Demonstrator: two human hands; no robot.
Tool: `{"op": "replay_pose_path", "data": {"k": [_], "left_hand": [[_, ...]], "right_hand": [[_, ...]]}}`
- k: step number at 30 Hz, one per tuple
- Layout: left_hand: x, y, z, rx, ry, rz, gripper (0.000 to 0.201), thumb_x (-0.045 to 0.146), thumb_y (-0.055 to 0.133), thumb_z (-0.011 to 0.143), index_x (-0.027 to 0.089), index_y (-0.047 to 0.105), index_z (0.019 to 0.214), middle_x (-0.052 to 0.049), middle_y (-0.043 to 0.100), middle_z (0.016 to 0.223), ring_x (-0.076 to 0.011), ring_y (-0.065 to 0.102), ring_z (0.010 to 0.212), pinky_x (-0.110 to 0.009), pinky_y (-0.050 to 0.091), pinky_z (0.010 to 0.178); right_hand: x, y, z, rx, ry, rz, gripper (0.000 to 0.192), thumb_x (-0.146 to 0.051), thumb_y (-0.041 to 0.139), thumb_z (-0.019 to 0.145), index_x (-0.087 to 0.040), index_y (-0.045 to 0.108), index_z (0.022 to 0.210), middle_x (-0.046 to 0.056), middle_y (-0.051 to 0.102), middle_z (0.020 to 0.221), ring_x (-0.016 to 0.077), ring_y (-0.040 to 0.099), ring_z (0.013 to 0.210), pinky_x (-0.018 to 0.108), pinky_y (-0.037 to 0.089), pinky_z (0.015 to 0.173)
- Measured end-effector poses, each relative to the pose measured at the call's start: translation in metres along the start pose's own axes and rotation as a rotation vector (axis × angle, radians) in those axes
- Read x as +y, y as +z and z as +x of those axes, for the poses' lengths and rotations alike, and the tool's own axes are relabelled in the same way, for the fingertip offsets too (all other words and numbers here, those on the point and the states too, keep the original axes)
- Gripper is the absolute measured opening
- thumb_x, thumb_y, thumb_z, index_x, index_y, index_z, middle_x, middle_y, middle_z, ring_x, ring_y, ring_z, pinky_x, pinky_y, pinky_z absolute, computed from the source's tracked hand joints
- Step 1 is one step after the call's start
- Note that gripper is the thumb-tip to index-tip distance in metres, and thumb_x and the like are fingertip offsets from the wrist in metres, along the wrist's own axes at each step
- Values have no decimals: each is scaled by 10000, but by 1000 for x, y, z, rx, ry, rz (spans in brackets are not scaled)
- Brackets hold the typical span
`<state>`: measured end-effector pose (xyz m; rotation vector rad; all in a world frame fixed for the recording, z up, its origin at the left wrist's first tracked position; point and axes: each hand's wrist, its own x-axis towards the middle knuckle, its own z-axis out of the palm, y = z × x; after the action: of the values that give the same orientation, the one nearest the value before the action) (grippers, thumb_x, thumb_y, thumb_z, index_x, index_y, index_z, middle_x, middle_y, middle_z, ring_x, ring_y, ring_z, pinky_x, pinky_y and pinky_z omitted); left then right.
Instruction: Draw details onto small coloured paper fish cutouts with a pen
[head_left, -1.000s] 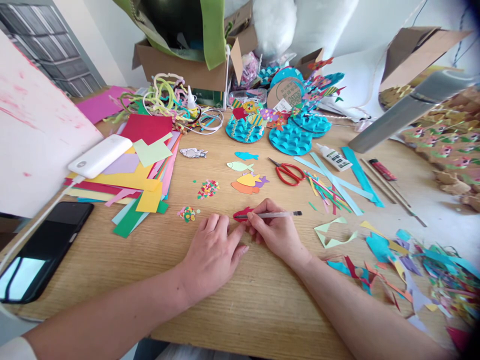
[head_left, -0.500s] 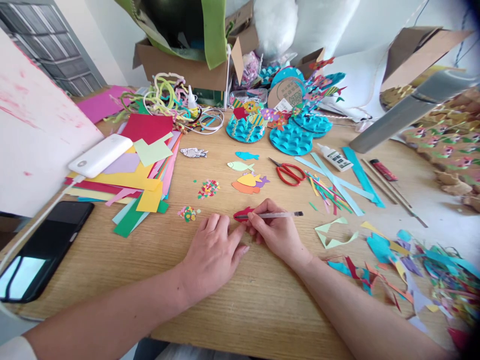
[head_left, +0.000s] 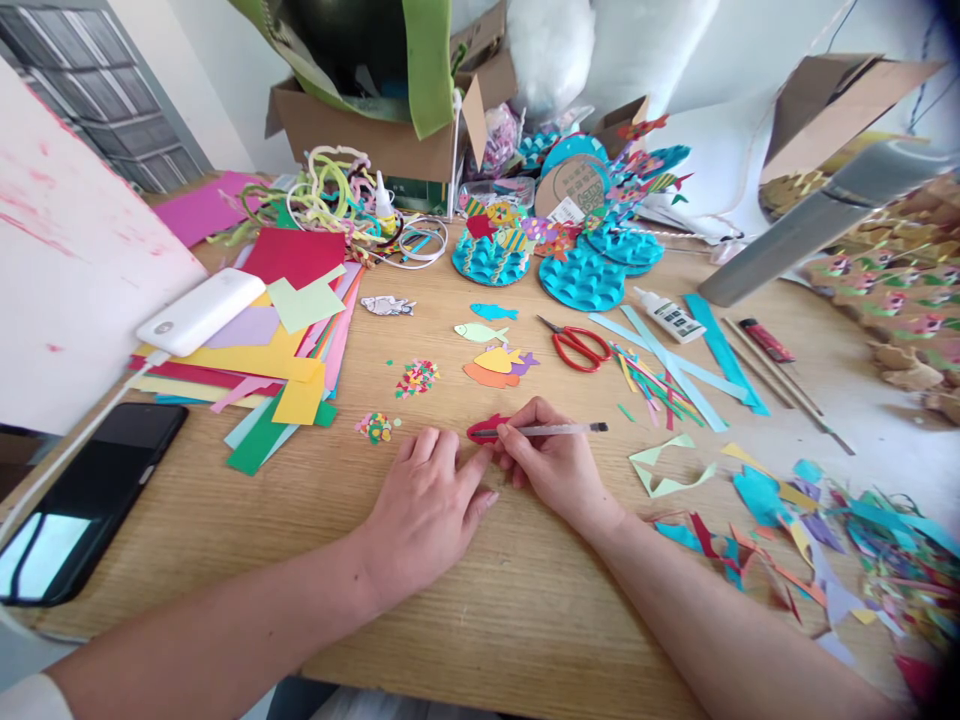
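Observation:
A red paper fish (head_left: 484,430) lies on the wooden table (head_left: 465,620) between my hands. My right hand (head_left: 551,460) is closed around a slim pen (head_left: 562,430), its tip on the fish's body. My left hand (head_left: 431,490) rests palm down just left of it, index finger stretched to the fish's lower edge, holding nothing. My right fingers cover the tail end of the fish. Beyond it lie several cut paper fish: an orange one (head_left: 491,375), a yellow one (head_left: 495,358), a pale green one (head_left: 484,332) and a blue one (head_left: 495,312).
Small paper confetti heaps (head_left: 377,427) lie near my left fingertips. Red-handled scissors (head_left: 577,348), paper strips (head_left: 675,355) and a glue bottle (head_left: 671,315) are beyond my right hand. Coloured paper (head_left: 296,262) is stacked left, near a phone (head_left: 90,500). Paper scraps (head_left: 817,540) cover the right side.

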<state>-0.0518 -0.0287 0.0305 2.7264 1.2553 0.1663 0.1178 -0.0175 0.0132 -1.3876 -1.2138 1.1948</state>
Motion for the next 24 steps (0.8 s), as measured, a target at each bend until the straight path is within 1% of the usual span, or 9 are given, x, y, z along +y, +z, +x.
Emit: {"op": "replay_pose_path", "data": {"k": [4,12,24], "left_hand": [[0,0,0,-5,-1,-2,407,402,439,936,236,511,1300,-84,483,971,-265,428,929,-427,403,791],[0,1,0,3,1,5,396,399,444,934,236,522,1287,-81,482,964,-261,427,927,-420,401,791],[0,-1,0,-8,-1,9,408,402,449,933,242,508,1304,-83,488,963,-260,429,919,-419,402,786]], "right_hand": [[-1,0,0,8,-7,-1,268,-406,617,818,-191,479,738,-29,575,534,75,476,366,171,371,315],[1,0,0,-19,-3,-3,261,-408,615,819,-188,490,757,-30,570,535,77,477,380,171,375,323],[0,-1,0,19,13,8,276,-420,633,801,-202,477,734,-30,587,536,82,469,355,183,368,310]]}}
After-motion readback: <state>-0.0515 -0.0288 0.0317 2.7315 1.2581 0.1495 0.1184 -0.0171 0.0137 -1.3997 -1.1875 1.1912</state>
